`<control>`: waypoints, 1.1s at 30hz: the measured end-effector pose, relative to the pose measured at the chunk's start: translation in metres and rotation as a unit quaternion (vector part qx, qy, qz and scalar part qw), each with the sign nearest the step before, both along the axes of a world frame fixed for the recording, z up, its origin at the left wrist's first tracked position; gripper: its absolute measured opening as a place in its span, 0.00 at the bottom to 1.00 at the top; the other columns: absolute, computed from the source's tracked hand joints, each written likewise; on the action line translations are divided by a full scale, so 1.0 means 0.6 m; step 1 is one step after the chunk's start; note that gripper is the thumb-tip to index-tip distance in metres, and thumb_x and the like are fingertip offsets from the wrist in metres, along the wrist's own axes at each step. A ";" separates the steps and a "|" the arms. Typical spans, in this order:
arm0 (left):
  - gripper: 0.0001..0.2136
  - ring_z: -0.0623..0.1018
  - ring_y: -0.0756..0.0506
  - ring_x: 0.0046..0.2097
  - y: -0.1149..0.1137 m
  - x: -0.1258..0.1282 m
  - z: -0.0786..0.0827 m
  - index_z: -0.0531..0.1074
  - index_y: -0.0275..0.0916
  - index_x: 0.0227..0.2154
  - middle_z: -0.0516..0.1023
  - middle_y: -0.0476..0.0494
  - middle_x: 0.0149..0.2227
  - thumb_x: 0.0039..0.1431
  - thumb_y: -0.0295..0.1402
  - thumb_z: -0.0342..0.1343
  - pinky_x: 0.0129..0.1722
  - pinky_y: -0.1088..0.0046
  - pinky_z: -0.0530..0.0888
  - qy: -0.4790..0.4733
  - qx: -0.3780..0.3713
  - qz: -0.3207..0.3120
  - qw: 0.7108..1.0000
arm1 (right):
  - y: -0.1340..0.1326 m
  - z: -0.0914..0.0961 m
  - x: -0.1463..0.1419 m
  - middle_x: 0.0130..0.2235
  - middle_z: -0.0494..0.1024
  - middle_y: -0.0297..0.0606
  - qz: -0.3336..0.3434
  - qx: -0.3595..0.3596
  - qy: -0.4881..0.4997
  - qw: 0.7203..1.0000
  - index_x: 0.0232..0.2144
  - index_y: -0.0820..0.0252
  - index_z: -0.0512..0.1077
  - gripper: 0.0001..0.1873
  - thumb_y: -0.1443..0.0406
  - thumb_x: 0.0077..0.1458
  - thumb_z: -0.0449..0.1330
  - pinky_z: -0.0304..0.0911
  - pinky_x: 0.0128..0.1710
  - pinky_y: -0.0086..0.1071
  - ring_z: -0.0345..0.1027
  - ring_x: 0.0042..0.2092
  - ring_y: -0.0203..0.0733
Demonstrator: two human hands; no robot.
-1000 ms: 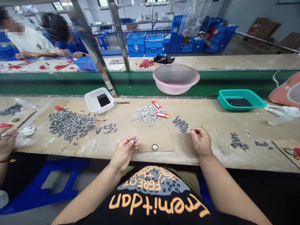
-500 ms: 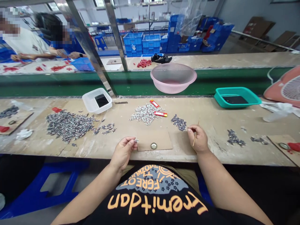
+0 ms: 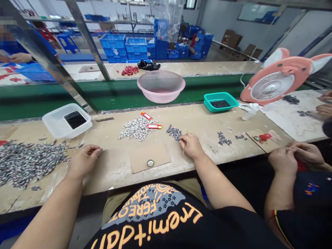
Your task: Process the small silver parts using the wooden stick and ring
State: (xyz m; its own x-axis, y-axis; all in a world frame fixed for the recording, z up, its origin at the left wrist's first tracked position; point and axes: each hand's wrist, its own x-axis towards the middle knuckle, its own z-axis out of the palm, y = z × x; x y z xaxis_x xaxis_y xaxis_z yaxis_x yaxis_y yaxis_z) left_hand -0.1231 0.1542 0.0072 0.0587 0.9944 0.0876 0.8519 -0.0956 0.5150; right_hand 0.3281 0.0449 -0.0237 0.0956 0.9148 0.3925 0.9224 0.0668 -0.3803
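Note:
My left hand (image 3: 83,162) is over the table beside a large heap of small grey-and-silver parts (image 3: 33,160), fingers curled together. A tiny pale bit shows at its fingertips; whether it is gripped or lies on the table is unclear. Between the fingers of my right hand (image 3: 192,146) is a thin wooden stick (image 3: 184,148). Those fingertips are at the edge of a small pile of dark grey pieces (image 3: 173,132). A bottle cap (image 3: 150,163) rests on a cardboard sheet (image 3: 142,155) between my hands. Behind the sheet lies a heap of small white-and-silver pieces (image 3: 137,129).
Two red packets (image 3: 154,126) lie on the white heap. Further back are a white basket (image 3: 53,121) with a phone, a pink basin (image 3: 161,88), a green basket (image 3: 220,101) and a pink fan (image 3: 278,81). A co-worker's hands (image 3: 293,155) are at right.
The view has turned right, bringing a co-worker's hands in. My left hand has moved left, from the cardboard sheet towards the large grey heap. My right hand stays by the dark pile with the stick.

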 end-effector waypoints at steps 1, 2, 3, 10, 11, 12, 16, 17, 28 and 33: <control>0.11 0.75 0.39 0.35 0.002 -0.002 -0.002 0.73 0.39 0.33 0.77 0.41 0.32 0.53 0.41 0.52 0.34 0.65 0.68 0.038 0.012 -0.023 0.999 | 0.000 0.001 -0.003 0.34 0.74 0.40 0.004 -0.006 -0.011 1.000 0.35 0.55 0.75 0.07 0.66 0.51 0.59 0.57 0.45 0.39 0.64 0.41 0.47; 0.11 0.75 0.38 0.36 0.004 -0.004 -0.003 0.73 0.39 0.33 0.78 0.41 0.33 0.54 0.40 0.52 0.36 0.64 0.68 0.069 0.026 -0.046 0.996 | 0.000 0.002 -0.005 0.34 0.74 0.41 0.008 -0.012 -0.024 1.000 0.35 0.55 0.75 0.07 0.66 0.51 0.60 0.57 0.45 0.39 0.63 0.41 0.47; 0.11 0.75 0.38 0.38 0.006 -0.005 -0.003 0.74 0.39 0.33 0.78 0.40 0.34 0.54 0.39 0.51 0.38 0.63 0.68 0.092 0.040 -0.067 0.993 | 0.000 0.002 -0.007 0.34 0.74 0.41 0.011 -0.017 -0.037 0.999 0.34 0.55 0.75 0.06 0.65 0.51 0.60 0.57 0.45 0.39 0.63 0.41 0.47; 0.13 0.73 0.40 0.46 -0.004 -0.017 0.010 0.76 0.37 0.37 0.77 0.38 0.40 0.57 0.33 0.46 0.50 0.63 0.65 0.133 0.120 -0.112 0.978 | 0.008 -0.009 -0.003 0.33 0.73 0.40 0.021 -0.017 -0.097 0.995 0.35 0.55 0.75 0.07 0.62 0.52 0.60 0.56 0.41 0.37 0.63 0.40 0.46; 0.13 0.73 0.40 0.46 -0.007 -0.016 0.010 0.76 0.37 0.37 0.77 0.38 0.41 0.57 0.33 0.46 0.49 0.62 0.65 0.136 0.120 -0.113 0.977 | 0.009 -0.011 -0.003 0.32 0.73 0.40 0.023 -0.017 -0.101 0.995 0.35 0.55 0.76 0.07 0.62 0.52 0.60 0.55 0.41 0.37 0.63 0.39 0.46; 0.13 0.73 0.40 0.46 -0.010 -0.014 0.009 0.76 0.38 0.37 0.77 0.38 0.41 0.57 0.33 0.47 0.49 0.62 0.65 0.141 0.119 -0.116 0.976 | 0.010 -0.012 -0.003 0.32 0.73 0.40 0.023 -0.018 -0.103 0.994 0.34 0.54 0.76 0.07 0.62 0.52 0.60 0.55 0.40 0.37 0.63 0.39 0.46; 0.13 0.72 0.38 0.46 -0.019 0.000 0.003 0.77 0.40 0.38 0.77 0.38 0.41 0.56 0.35 0.50 0.48 0.60 0.64 0.181 0.126 -0.117 0.968 | 0.009 -0.012 -0.006 0.31 0.73 0.39 0.016 -0.017 -0.106 0.994 0.33 0.54 0.76 0.07 0.62 0.52 0.60 0.55 0.39 0.36 0.63 0.38 0.46; 0.13 0.72 0.37 0.46 -0.019 0.004 0.001 0.77 0.40 0.39 0.77 0.38 0.41 0.56 0.36 0.50 0.48 0.60 0.64 0.191 0.129 -0.114 0.966 | 0.009 -0.011 -0.006 0.31 0.73 0.39 0.013 -0.015 -0.107 0.994 0.33 0.54 0.76 0.07 0.62 0.52 0.59 0.55 0.38 0.36 0.63 0.38 0.46; 0.14 0.71 0.36 0.44 -0.008 0.027 0.008 0.77 0.39 0.34 0.77 0.35 0.37 0.59 0.36 0.46 0.45 0.58 0.61 0.274 0.119 -0.131 0.945 | 0.007 -0.008 -0.010 0.32 0.73 0.39 0.004 -0.019 -0.121 0.992 0.33 0.55 0.76 0.07 0.62 0.52 0.59 0.54 0.38 0.37 0.63 0.39 0.47; 0.15 0.71 0.34 0.44 -0.001 0.031 0.006 0.76 0.37 0.33 0.77 0.33 0.36 0.60 0.36 0.45 0.45 0.56 0.60 0.294 0.123 -0.131 0.939 | 0.007 -0.007 -0.011 0.32 0.73 0.40 0.006 -0.022 -0.118 0.993 0.33 0.56 0.75 0.07 0.62 0.52 0.59 0.54 0.39 0.37 0.62 0.39 0.47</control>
State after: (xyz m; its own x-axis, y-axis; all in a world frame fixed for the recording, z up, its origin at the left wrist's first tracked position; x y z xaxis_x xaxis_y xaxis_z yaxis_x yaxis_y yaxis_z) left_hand -0.1045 0.1534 0.0106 0.4084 0.8930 0.1889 0.9127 -0.3958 -0.1019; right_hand 0.3217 0.0492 -0.0281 -0.0052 0.9319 0.3626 0.9853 0.0667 -0.1573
